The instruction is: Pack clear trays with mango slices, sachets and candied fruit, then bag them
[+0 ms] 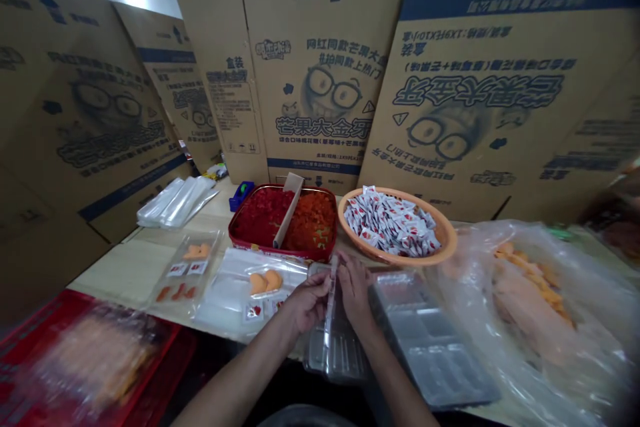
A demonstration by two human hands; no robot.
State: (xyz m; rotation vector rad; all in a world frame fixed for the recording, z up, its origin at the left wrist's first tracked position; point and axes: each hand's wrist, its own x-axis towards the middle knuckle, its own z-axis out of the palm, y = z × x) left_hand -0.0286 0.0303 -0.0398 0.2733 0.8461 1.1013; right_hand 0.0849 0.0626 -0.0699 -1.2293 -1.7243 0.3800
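My left hand and my right hand meet at the table's front edge. Both pinch a narrow strip of clear plastic held upright between them. Below the strip lies a clear plastic blister tray. A stack of grey-tinted plastic trays sits to the right of my right hand. Left of my left hand lies a clear sachet with orange pieces. Beyond my hands stand a red tray of diced red and orange pieces and an orange basin of small sachets.
A large plastic bag of orange slices fills the right side. A red crate sits at lower left. Another filled sachet, a pile of clear bags and a blue dispenser lie on the table. Flattened printed cartons stand behind it.
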